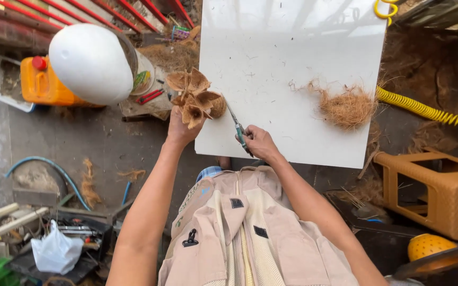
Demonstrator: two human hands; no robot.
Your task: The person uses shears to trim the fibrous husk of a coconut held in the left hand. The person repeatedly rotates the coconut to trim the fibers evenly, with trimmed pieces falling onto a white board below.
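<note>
**Trimming a coconut-husk flower with scissors**

Head view: nearest the camera is a beige vest (250,233), arms reaching toward twelve o'clock. The left hand (180,130) has its fingers closed around the base of a coconut-husk flower (193,98), held over the left edge of a white board (292,69). The right hand (261,143) grips green-handled scissors (237,127), blades parted, tips at the flower's three o'clock side. Small snips with a steady flower would likely suit. Open board lies toward one o'clock, before the fibre pile (348,106).
</note>
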